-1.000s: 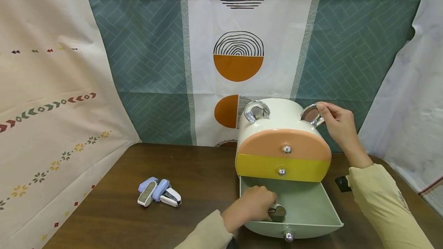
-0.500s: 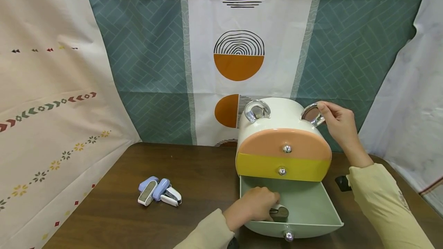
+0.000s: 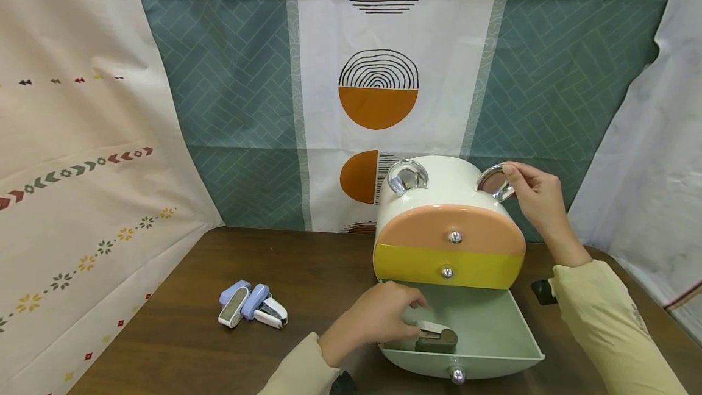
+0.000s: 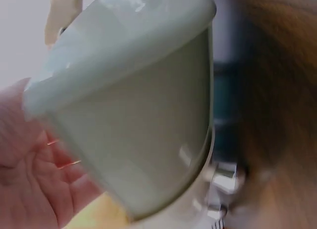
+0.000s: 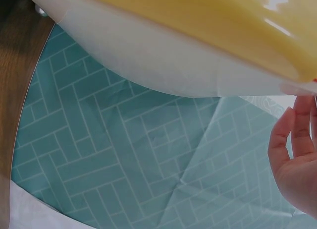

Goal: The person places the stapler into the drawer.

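Left hand: thumb and fingers parted, no hold on anything; thumb tip right beside stapler, contact unclear. Stapler in drawer, just right of left grip, near drawer front. Drawer pulled out, presumably for reach from above. Right hand: pinch on handle of cabinet, probably to steady it. Left edge of drawer beneath left grip, an obstacle for low moves; open room overhead and across drawer floor, right of stapler.
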Motion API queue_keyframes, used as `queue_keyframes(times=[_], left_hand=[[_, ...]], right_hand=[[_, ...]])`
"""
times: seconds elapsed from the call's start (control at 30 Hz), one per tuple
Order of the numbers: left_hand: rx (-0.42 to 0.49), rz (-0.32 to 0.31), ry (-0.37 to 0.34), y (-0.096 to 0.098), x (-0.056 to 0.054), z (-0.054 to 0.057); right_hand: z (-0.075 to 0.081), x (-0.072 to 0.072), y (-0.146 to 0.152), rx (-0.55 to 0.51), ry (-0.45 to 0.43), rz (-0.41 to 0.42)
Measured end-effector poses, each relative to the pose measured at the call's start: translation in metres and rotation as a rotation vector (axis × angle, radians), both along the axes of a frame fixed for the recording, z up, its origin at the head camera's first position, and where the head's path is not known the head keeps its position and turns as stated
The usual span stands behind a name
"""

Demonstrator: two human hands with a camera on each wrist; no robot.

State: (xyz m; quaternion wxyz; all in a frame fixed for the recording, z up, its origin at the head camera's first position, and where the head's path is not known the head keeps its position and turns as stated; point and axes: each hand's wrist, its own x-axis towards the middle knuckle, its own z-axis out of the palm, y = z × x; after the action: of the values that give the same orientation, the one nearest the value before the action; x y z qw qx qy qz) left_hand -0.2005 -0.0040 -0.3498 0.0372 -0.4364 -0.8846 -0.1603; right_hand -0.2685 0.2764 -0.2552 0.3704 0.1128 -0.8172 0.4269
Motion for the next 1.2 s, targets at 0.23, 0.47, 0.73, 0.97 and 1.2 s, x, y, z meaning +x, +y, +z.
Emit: queue_keyframes(times=[0.23, 0.47, 0.73, 0.97, 1.2], left_hand=[[0.270, 0.061, 0.070, -0.041, 0.002, 0.006], [0.405, 0.170, 0.083, -0.085, 0.002, -0.004], [0.439, 0.329, 0.001, -0.135, 0.005, -0.018], [0.443, 0.424, -0.043, -0.172, 0.008, -0.032], [0.368, 0.441, -0.024, -0.203, -0.001, -0.049]], right_hand=[[0.004, 0.006, -0.004, 0.003, 0.008, 0.002], [0.002, 0.003, -0.001, 0.010, -0.001, -0.004], [0.001, 0.003, -0.001, 0.008, 0.002, -0.005], [0.002, 0.004, -0.002, 0.005, -0.003, -0.014], [0.001, 0.002, -0.001, 0.008, -0.006, -0.016]])
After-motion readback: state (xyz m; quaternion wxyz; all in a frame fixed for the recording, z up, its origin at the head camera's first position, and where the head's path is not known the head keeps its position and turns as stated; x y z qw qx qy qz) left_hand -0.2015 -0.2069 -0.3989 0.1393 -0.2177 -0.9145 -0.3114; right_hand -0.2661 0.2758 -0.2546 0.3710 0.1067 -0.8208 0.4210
